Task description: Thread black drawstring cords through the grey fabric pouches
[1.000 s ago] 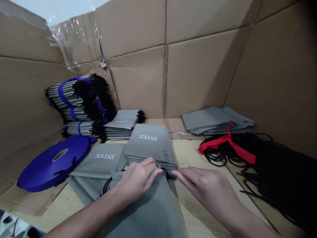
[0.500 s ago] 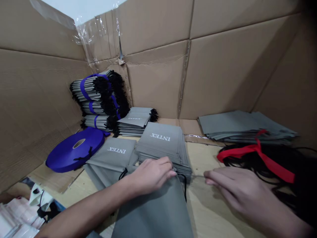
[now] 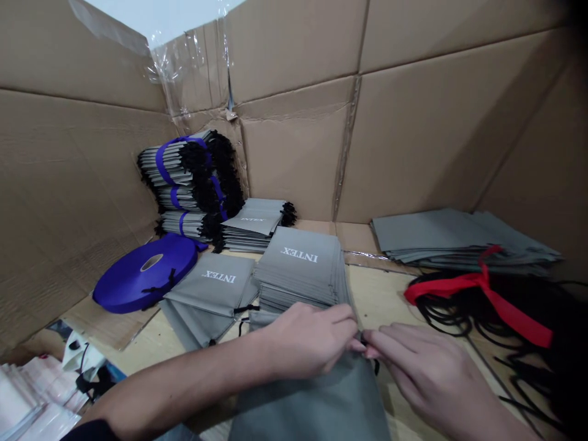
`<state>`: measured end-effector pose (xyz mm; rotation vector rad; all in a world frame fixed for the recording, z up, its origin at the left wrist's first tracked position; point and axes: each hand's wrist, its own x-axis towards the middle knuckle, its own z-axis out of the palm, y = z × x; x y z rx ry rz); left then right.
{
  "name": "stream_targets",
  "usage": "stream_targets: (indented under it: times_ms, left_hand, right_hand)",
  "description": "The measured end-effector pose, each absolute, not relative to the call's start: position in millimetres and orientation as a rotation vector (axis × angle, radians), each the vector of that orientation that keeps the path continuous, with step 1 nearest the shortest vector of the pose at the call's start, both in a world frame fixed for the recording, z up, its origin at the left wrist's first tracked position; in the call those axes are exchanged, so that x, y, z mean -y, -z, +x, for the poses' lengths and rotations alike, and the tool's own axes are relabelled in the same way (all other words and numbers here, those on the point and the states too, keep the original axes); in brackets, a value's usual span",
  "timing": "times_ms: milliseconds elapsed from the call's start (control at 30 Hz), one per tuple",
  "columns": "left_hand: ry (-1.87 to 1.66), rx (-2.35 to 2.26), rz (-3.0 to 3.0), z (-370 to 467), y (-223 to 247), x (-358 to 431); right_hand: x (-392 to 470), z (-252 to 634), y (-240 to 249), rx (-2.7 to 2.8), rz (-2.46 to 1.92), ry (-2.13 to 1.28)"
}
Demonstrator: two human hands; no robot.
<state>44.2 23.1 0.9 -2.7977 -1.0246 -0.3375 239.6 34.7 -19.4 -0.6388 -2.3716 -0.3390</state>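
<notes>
As a grey bag (image 3: 312,407) is gripped by the left hand (image 3: 310,343), its corner is met by the closed right hand (image 3: 427,367).

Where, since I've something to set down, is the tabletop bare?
Bare wood lies between the central INTEX stack and red-tied black cords; a smaller patch separates the cardboard sheet from the leftmost INTEX pouch. Strapped pouch bundles crowd the back-left corner.

Pale wood bench (image 3: 381,300). Relative to the fingers (image 3: 339,327): INTEX pile (image 3: 298,263) just beyond; INTEX bag (image 3: 215,282) ahead-left; cardboard sheet (image 3: 101,327) well left, partly under the blue roll (image 3: 124,278); short stack (image 3: 248,229) farther ahead-left, behind the bag; black cords (image 3: 569,361) to the right, red tie (image 3: 509,312) around them.
</notes>
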Motion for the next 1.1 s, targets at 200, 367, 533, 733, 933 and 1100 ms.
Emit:
stream_targets:
  times_ms: [200, 367, 533, 733, 933, 1100]
  left_hand:
    - [0.508, 1.27, -2.824, 22, -8, -26]
    - [0.841, 1.647, -2.686, -21, -5, -35]
    - [0.879, 1.655, -2.756, -33, 6, -38]
    - [0.971, 1.607, -2.722, -33, 13, -38]
    - [0.885, 1.576, -2.696, -32, 19, -37]
    - [0.985, 1.792, -2.647, -32, 18, -40]
  right_hand:
    - [-50, 258, 19, 2.443, -0.812, 0.344]
    - [-53, 265, 19, 2.38, -1.043, 0.125]
    - [-52, 251, 21, 2.302, -1.334, -0.287]
    - [-62, 242, 28, 1.976, -1.313, -0.967]
    - [-60, 237, 26, 1.695, -1.342, -1.24]
    - [-55, 234, 24, 1.668, -1.329, -1.117]
